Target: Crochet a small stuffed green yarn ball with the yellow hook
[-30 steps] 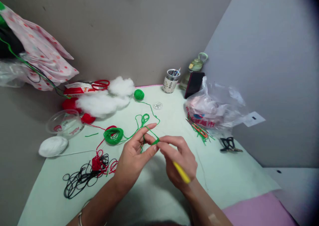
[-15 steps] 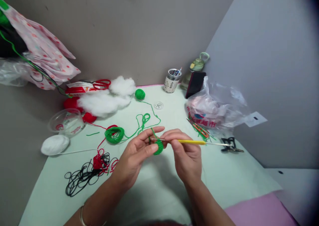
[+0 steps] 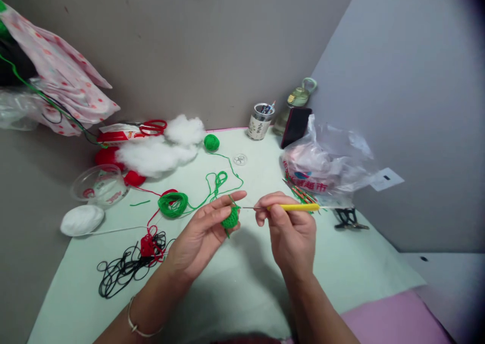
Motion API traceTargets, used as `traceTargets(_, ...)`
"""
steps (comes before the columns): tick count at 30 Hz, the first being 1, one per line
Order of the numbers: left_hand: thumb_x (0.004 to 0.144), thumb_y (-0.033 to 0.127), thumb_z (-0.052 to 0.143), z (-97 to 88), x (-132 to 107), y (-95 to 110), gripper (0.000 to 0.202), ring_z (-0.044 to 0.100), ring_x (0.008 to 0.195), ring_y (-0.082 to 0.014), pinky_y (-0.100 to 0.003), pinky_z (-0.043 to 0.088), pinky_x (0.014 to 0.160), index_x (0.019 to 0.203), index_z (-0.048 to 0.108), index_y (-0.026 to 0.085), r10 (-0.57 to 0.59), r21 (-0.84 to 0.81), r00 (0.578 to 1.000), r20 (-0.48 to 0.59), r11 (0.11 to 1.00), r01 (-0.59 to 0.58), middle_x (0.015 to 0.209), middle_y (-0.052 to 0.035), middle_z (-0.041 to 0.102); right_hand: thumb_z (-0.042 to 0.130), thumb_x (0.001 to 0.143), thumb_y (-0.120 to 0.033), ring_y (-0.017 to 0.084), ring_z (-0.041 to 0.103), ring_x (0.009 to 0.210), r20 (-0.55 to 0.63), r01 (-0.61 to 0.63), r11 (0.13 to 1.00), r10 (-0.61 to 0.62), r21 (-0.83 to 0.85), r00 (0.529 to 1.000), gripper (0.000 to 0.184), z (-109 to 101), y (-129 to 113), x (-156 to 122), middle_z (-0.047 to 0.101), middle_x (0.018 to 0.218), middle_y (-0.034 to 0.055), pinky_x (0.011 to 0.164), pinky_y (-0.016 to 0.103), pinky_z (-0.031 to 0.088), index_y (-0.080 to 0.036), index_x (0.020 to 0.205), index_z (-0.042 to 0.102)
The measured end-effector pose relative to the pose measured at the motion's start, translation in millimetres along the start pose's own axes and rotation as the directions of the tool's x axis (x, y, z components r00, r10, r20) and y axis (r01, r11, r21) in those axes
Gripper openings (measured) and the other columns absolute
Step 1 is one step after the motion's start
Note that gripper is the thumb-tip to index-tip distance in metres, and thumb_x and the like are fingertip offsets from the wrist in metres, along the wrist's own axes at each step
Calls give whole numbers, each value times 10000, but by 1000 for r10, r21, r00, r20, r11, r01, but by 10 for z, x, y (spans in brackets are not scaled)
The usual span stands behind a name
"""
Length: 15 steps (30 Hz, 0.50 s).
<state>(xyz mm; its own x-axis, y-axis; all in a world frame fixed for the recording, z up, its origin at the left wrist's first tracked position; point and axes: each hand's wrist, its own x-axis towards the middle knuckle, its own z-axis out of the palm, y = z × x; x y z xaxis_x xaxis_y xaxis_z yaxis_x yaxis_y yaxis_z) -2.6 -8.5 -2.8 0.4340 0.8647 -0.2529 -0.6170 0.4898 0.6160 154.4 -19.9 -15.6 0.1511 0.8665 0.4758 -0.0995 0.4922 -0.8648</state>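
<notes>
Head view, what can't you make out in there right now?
In the head view:
- Green piece: partly covered by the left hand.
- Hook: tip too small to make out its shape.
- Bottle: partly hidden behind the phone.
- Bag: contents unclear through its creased plastic.
- Black thing: cut off by the left edge.

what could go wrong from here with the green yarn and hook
A stitch might slip or pull loose: the yellow-handled hook in the right hand points toward the green crocheted piece pinched in the left hand. The green yarn coil lies near loose green loops, which could tangle if tugged.
</notes>
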Motion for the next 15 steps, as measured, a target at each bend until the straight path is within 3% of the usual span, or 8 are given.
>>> traceTargets(2, 799, 306, 859, -8, -13, 10, 372, 552, 809, -112, -218, 458, 788, 1152, 818, 196, 48, 102, 999, 4, 994, -48, 867, -17, 646, 613, 1019, -251, 129, 615, 645, 46, -90, 986, 84, 139, 995, 180, -5, -3, 26, 697, 852, 34, 577, 268, 528, -239, 972, 786)
traceTargets(7, 891, 326, 795, -59, -37, 9, 385, 585, 954, -144, -257, 449, 895, 1274, 761, 340, 119, 385, 988, 102, 911, -149, 998, -9, 688, 671, 995, -256, 153, 651, 824, 70, -123, 991, 118, 60, 990, 141, 3, 32, 3, 728, 901, 42, 692, 263, 525, -260, 984, 812)
traceTargets(10, 946, 365, 730, -97, -44, 60, 368, 602, 994, -160, -292, 451, 942, 1315, 734, 357, 112, 446, 979, 170, 877, -178, 1019, -11, 659, 681, 991, -284, 113, 608, 698, 64, -216, 954, 207, 210, 976, 128, -16, 41, 15, 719, 870, 24, 630, 236, 498, -254, 964, 803)
traceTargets(15, 870, 311, 815, -107, -69, 121, 435, 563, 880, -134, -274, 468, 865, 1294, 739, 369, 122, 500, 979, 162, 845, -189, 924, 10, 589, 663, 1001, -303, 93, 601, 649, 131, -303, 871, 274, 386, 953, 167, -14, 0, 60, 722, 847, 24, 610, 217, 492, -219, 910, 773)
